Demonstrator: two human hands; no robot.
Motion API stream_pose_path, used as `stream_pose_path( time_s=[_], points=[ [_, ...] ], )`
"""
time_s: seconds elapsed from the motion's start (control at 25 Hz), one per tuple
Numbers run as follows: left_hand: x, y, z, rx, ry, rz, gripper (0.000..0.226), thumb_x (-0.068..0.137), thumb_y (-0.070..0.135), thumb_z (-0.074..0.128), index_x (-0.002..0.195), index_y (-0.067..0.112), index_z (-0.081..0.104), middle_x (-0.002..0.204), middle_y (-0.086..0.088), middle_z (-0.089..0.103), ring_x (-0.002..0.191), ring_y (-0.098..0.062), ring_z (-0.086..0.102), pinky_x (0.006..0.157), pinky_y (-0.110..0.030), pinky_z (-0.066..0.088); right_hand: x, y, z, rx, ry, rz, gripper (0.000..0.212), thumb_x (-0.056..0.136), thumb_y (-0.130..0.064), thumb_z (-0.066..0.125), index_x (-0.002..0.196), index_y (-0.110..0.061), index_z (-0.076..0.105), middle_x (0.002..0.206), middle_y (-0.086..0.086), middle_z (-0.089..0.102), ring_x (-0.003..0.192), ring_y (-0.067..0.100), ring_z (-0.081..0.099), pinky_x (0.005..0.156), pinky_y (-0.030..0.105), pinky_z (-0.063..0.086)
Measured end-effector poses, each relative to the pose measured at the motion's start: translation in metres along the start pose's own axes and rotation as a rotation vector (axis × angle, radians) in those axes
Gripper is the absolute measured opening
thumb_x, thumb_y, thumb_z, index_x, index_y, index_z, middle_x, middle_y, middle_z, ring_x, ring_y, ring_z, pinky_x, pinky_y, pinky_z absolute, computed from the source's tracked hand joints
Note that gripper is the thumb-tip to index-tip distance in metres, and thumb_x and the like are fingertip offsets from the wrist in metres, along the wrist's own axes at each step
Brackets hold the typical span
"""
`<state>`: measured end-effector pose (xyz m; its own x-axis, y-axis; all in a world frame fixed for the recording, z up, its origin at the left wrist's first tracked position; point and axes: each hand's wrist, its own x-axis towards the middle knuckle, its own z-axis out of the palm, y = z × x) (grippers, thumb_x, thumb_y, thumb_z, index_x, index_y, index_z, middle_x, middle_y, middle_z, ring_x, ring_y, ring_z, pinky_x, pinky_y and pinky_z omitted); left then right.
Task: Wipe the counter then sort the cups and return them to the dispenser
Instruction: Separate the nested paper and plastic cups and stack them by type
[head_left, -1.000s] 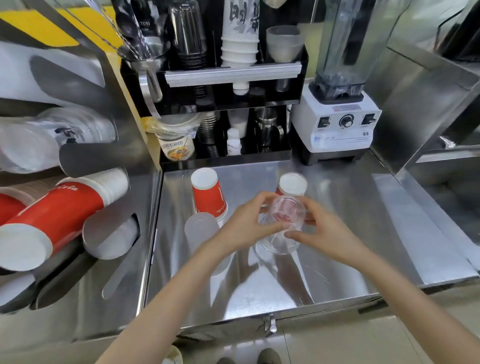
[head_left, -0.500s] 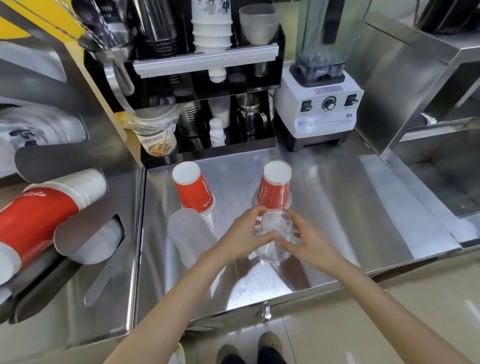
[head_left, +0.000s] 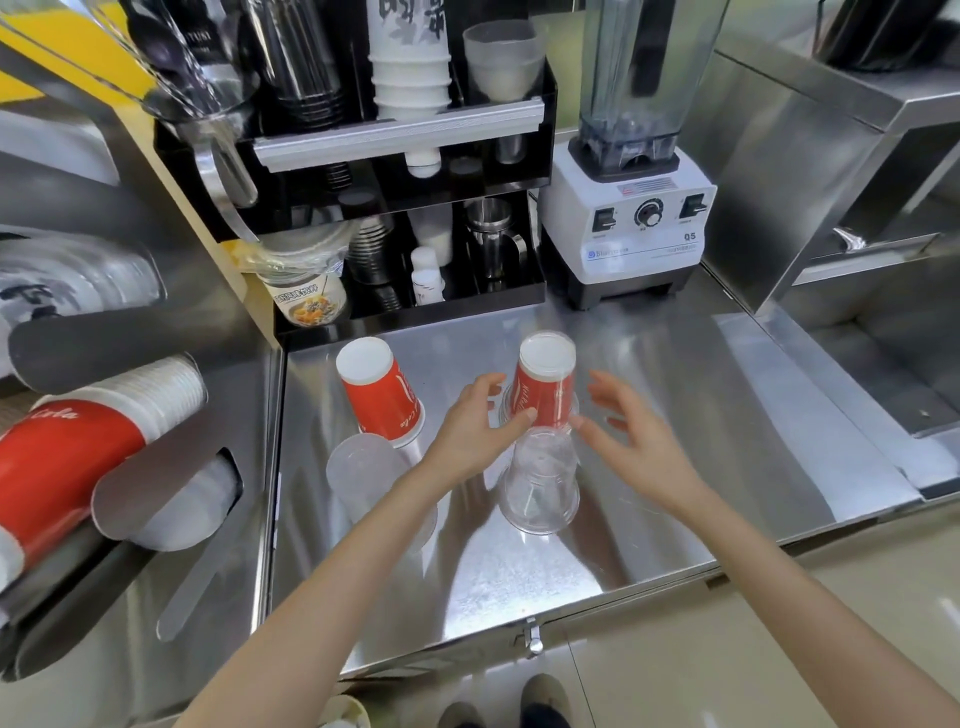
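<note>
now | left hand (head_left: 475, 431) released | right hand (head_left: 631, 447) released | clear cup (head_left: 540, 480) inverted between them

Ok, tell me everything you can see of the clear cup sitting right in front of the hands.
The clear cup looks like thin see-through plastic, unprinted and empty. It stands upside down on the steel counter, wide rim down, narrow base up, roughly upright. Just behind it stands an upturned red paper cup that seems to wear another clear cup over it. The left hand and right hand hover open above its base, at the red cup's sides; neither grips it.
</note>
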<state>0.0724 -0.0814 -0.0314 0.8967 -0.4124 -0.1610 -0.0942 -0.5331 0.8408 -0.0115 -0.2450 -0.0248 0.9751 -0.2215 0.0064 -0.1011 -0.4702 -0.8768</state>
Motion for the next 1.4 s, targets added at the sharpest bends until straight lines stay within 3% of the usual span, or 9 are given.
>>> stream_pose_path(
  time_s=[0.16, 0.28, 0.4, 0.52, 0.92, 1.2, 1.4],
  points=[
    [0.026, 0.007, 0.000, 0.167, -0.158, -0.109, 0.090, 0.074, 0.043, 0.068, 0.143, 0.014, 0.016, 0.149, -0.012, 0.024, 0.135, -0.027, 0.031, 0.106, -0.036, 0.030, 0.041, -0.009, -0.002, -0.135, -0.052, 0.033, 0.079, 0.077, -0.030, 0.067, 0.139, -0.015, 0.022, 0.143, 0.012, 0.035, 0.129, 0.022, 0.039, 0.106, 0.038, 0.034],
    [0.040, 0.007, 0.005, 0.159, -0.180, -0.168, 0.093, 0.073, 0.041, 0.070, 0.142, 0.013, 0.016, 0.147, -0.015, 0.025, 0.135, -0.027, 0.032, 0.104, -0.034, 0.032, 0.063, -0.013, 0.004, -0.157, -0.127, 0.049, 0.088, 0.073, -0.025, 0.071, 0.140, -0.011, 0.017, 0.145, 0.013, 0.032, 0.132, 0.026, 0.035, 0.109, 0.042, 0.031],
    [0.048, 0.006, 0.012, 0.054, -0.164, -0.172, 0.079, 0.074, 0.033, 0.070, 0.137, 0.012, 0.028, 0.139, -0.011, 0.039, 0.118, -0.019, 0.045, 0.088, -0.025, 0.037, 0.073, -0.015, 0.007, -0.142, -0.109, 0.043, 0.073, 0.072, -0.020, 0.072, 0.132, -0.008, 0.032, 0.134, 0.015, 0.046, 0.124, 0.029, 0.044, 0.104, 0.043, 0.037],
    [0.051, 0.006, 0.016, -0.004, -0.127, -0.162, 0.068, 0.075, 0.030, 0.070, 0.130, 0.010, 0.035, 0.130, -0.009, 0.049, 0.100, -0.013, 0.047, 0.080, -0.023, 0.037, 0.077, -0.016, 0.008, -0.077, -0.073, 0.067, 0.059, 0.069, -0.016, 0.074, 0.120, -0.010, 0.044, 0.122, 0.012, 0.055, 0.111, 0.027, 0.052, 0.097, 0.044, 0.044],
    [0.051, 0.003, 0.015, -0.181, -0.129, -0.207, 0.069, 0.079, 0.028, 0.067, 0.132, 0.017, 0.026, 0.139, -0.012, 0.037, 0.120, -0.023, 0.047, 0.084, -0.025, 0.040, 0.079, -0.017, 0.007, -0.041, -0.049, 0.041, 0.057, 0.072, -0.018, 0.072, 0.121, -0.014, 0.044, 0.123, 0.008, 0.055, 0.110, 0.022, 0.053, 0.095, 0.037, 0.046],
    [0.048, 0.001, 0.008, -0.182, -0.151, -0.224, 0.068, 0.078, 0.034, 0.066, 0.129, 0.022, 0.022, 0.137, -0.008, 0.037, 0.115, -0.022, 0.050, 0.079, -0.024, 0.041, 0.074, -0.026, 0.007, -0.058, -0.066, -0.017, 0.059, 0.072, -0.020, 0.071, 0.124, -0.015, 0.043, 0.125, 0.007, 0.054, 0.110, 0.018, 0.052, 0.096, 0.031, 0.043],
    [0.043, 0.002, 0.005, -0.239, -0.149, -0.225, 0.069, 0.075, 0.037, 0.068, 0.126, 0.026, 0.022, 0.138, -0.007, 0.031, 0.120, -0.023, 0.047, 0.088, -0.030, 0.045, 0.070, -0.032, 0.005, -0.029, -0.079, -0.040, 0.055, 0.073, -0.021, 0.072, 0.121, -0.017, 0.045, 0.118, 0.000, 0.055, 0.110, 0.016, 0.052, 0.094, 0.027, 0.042]
  ],
)
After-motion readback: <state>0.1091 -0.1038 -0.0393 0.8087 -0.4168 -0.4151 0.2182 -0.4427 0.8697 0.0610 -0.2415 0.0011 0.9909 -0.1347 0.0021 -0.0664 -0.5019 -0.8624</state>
